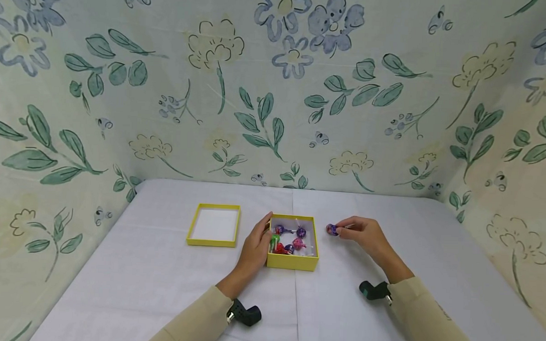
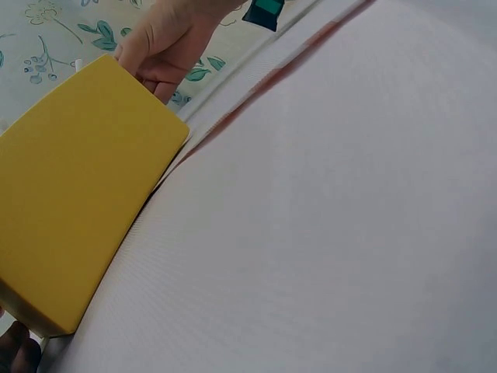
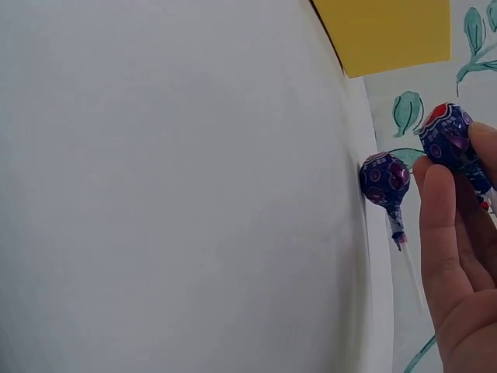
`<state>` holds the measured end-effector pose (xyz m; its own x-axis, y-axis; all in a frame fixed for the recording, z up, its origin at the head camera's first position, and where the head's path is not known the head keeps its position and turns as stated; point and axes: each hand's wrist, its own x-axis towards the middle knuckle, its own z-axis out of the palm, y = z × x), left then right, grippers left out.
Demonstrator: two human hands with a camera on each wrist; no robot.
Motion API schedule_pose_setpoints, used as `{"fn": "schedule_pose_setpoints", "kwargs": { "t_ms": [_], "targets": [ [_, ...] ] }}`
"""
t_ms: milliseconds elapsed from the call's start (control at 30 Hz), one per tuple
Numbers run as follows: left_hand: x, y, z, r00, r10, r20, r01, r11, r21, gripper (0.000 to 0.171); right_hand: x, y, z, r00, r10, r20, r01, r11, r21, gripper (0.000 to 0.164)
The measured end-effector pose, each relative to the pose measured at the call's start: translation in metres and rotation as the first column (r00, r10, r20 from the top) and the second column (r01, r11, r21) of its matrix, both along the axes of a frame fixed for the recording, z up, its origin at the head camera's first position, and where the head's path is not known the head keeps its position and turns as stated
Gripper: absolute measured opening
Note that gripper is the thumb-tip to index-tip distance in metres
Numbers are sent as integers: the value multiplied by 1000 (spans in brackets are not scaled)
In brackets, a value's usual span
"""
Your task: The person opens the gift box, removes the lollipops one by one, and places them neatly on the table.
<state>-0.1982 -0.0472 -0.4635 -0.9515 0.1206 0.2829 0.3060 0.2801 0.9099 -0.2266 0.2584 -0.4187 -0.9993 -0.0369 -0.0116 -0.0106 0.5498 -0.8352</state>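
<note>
A yellow box, open at the top, holds several wrapped lollipops in purple, pink, red and green. My left hand holds the box by its left wall; in the left wrist view only its dark fingertips show at the box's lower corner. To the right of the box, my right hand pinches a purple-blue lollipop between thumb and fingers. Another purple-blue lollipop lies on the table beside those fingers in the right wrist view. From the head the two are hard to tell apart.
A yellow-rimmed lid with a white inside lies to the left of the box. White cloth covers the table. Behind and at both sides stands a flower-patterned curtain. A dark wrist camera sits at each sleeve.
</note>
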Motion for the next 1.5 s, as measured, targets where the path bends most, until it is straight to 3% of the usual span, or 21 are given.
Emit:
{"fn": "schedule_pose_setpoints", "kwargs": {
  "t_ms": [800, 1067, 1333, 1500],
  "targets": [
    [-2, 1, 4, 1000, -4, 4, 4, 1000, 3, 50, -10, 8, -13, 1000, 8, 29, -8, 1000, 5, 30],
    [2, 2, 4, 999, 13, 31, -13, 1000, -6, 50, -9, 4, -15, 998, -5, 57, 0, 997, 75, 25],
    [2, 1, 4, 1000, 7, 16, -7, 1000, 3, 50, -7, 2, -14, 998, -5, 64, 2, 999, 46, 17],
    [2, 1, 3, 1000, 1, 15, -1, 1000, 5, 50, -8, 2, -13, 998, -12, 69, 6, 997, 83, 17]
  ]
}}
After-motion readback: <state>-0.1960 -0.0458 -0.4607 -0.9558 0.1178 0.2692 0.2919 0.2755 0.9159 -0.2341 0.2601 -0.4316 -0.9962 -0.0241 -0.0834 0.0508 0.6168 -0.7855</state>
